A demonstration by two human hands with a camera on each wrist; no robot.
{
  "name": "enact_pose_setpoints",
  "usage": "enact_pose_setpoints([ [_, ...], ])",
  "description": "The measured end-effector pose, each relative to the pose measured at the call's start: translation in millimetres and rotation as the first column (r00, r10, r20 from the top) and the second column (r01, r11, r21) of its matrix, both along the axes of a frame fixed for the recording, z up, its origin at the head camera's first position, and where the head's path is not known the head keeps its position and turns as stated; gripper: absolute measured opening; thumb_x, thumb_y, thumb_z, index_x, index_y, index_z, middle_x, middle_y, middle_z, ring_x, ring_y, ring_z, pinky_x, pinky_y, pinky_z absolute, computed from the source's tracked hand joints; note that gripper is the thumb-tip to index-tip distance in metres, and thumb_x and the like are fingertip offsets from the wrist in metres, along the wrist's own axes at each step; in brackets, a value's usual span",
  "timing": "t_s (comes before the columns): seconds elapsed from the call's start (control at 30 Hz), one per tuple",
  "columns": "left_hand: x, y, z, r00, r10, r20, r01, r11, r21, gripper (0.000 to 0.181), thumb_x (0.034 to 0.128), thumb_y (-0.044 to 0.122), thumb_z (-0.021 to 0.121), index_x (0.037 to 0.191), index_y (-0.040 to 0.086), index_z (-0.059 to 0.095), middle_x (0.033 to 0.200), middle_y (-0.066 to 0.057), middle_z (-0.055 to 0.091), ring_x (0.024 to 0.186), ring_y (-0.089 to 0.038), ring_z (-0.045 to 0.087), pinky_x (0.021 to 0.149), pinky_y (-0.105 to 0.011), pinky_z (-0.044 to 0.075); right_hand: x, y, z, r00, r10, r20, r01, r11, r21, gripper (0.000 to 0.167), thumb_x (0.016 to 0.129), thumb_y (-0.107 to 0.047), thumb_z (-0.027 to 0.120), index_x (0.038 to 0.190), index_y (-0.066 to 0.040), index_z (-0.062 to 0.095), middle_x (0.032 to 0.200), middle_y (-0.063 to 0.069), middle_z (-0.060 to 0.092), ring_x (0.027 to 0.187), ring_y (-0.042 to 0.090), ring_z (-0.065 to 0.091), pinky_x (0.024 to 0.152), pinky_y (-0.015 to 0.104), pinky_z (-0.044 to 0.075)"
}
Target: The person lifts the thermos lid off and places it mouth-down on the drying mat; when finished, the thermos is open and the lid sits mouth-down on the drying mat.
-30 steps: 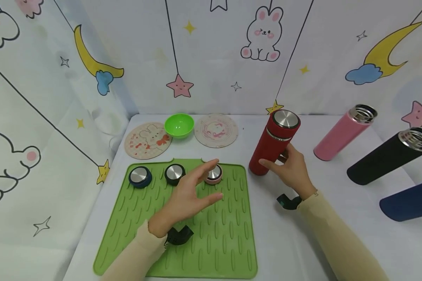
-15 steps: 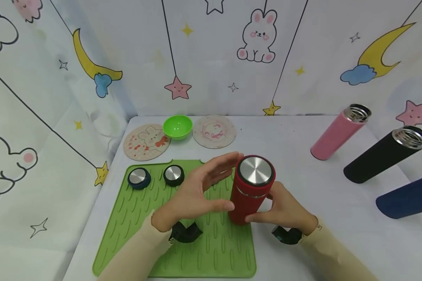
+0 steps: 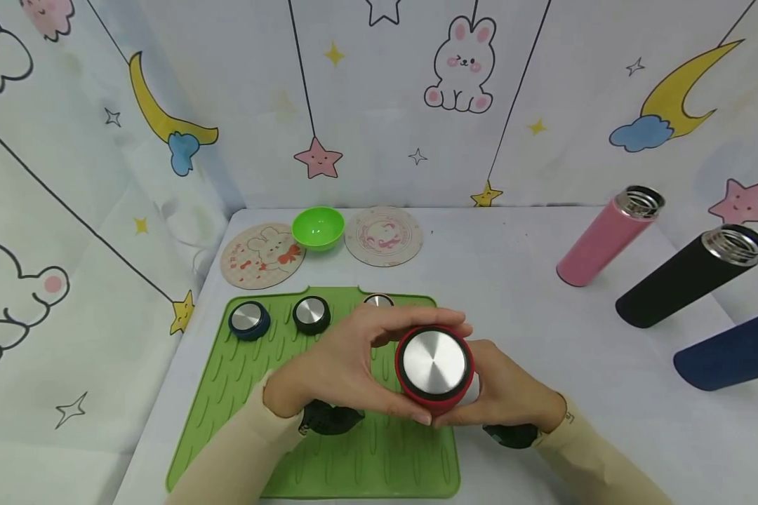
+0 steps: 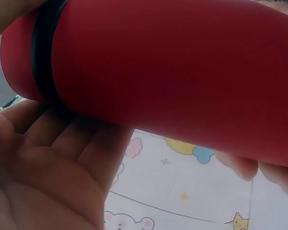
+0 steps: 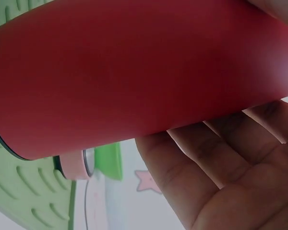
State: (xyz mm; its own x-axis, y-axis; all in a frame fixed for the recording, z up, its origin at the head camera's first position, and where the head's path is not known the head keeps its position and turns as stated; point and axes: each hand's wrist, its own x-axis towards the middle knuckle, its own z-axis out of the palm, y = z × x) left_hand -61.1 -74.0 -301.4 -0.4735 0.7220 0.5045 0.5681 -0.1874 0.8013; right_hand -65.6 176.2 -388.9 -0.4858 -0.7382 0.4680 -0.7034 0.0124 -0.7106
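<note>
A red thermos with a steel-topped lid is held over the green mat, its top facing the head camera. My left hand curls round its lid end, thumb on the near side and fingers on the far side. In the left wrist view, those fingers lie by the dark band below the lid. My right hand grips the thermos body lower down. From the head, most of the body is hidden under the lid. The right wrist view has the thermos base close to the mat; contact cannot be told.
On the green mat sit a navy lid, a black lid and a partly covered pink lid. Lidless pink, black and navy thermoses stand right. A green bowl and two round coasters lie behind.
The right hand has brought the red thermos left and nearer, from the table to over the mat. My left hand, earlier held apart from it, has closed round its lid end.
</note>
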Motion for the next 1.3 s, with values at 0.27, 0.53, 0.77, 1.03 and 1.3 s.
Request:
enact_pose_setpoints([
  [0.27, 3.4, 4.0, -5.0, 0.981, 0.184, -0.062, -0.179, 0.981, 0.080, 0.082, 0.0660, 0.003, 0.097, 0.139, -0.001, 0.059, 0.134, -0.017, 0.069, 0.125, -0.019, 0.068, 0.106, -0.038, 0.058, -1.9, 1, 3.0, 0.985, -0.163, -0.052, 0.164, 0.986, 0.007, 0.066, 0.072, -0.009, 0.094, 0.130, -0.017, 0.065, 0.116, -0.002, 0.074, 0.105, 0.009, 0.069, 0.093, 0.023, 0.057],
  [0.53, 3.1, 9.6, -14.2, 0.911, 0.403, -0.083, -0.389, 0.910, 0.145, 0.081, 0.0667, 0.004, 0.096, 0.139, 0.003, 0.060, 0.130, -0.015, 0.072, 0.113, -0.019, 0.072, 0.091, -0.033, 0.064, -0.8, -3, 6.1, 0.926, -0.371, -0.067, 0.375, 0.925, 0.055, 0.066, 0.071, -0.011, 0.095, 0.129, -0.018, 0.066, 0.118, -0.005, 0.074, 0.109, 0.009, 0.070, 0.098, 0.022, 0.058],
  [0.77, 0.8, 12.8, -19.6, 0.835, 0.538, -0.116, -0.518, 0.840, 0.162, 0.087, 0.0650, 0.010, 0.099, 0.142, 0.007, 0.058, 0.135, -0.010, 0.070, 0.118, -0.017, 0.071, 0.091, -0.028, 0.064, -0.7, -7, 4.1, 0.867, -0.482, -0.130, 0.489, 0.872, 0.028, 0.069, 0.072, -0.015, 0.095, 0.133, -0.012, 0.065, 0.123, -0.001, 0.073, 0.111, 0.014, 0.071, 0.101, 0.015, 0.055],
  [1.03, 0.0, 6.3, -10.7, 0.907, 0.402, -0.127, -0.383, 0.911, 0.150, 0.091, 0.0587, 0.009, 0.102, 0.140, 0.001, 0.061, 0.135, -0.014, 0.071, 0.118, -0.017, 0.071, 0.089, -0.031, 0.065, -2.7, -1, 3.3, 0.919, -0.383, -0.094, 0.389, 0.920, 0.056, 0.070, 0.070, -0.008, 0.095, 0.134, -0.014, 0.065, 0.121, -0.001, 0.075, 0.112, 0.011, 0.071, 0.099, 0.021, 0.058],
  [1.3, -3.0, -4.8, 9.8, 0.925, 0.095, -0.369, -0.085, 0.995, 0.044, 0.076, 0.0679, 0.024, 0.100, 0.130, -0.004, 0.066, 0.129, -0.018, 0.073, 0.123, -0.020, 0.071, 0.106, -0.031, 0.057, -5.8, 4, 2.0, 0.984, -0.140, -0.109, 0.143, 0.990, 0.017, 0.066, 0.079, -0.019, 0.092, 0.137, -0.014, 0.061, 0.124, 0.000, 0.072, 0.115, 0.012, 0.068, 0.104, 0.020, 0.053],
])
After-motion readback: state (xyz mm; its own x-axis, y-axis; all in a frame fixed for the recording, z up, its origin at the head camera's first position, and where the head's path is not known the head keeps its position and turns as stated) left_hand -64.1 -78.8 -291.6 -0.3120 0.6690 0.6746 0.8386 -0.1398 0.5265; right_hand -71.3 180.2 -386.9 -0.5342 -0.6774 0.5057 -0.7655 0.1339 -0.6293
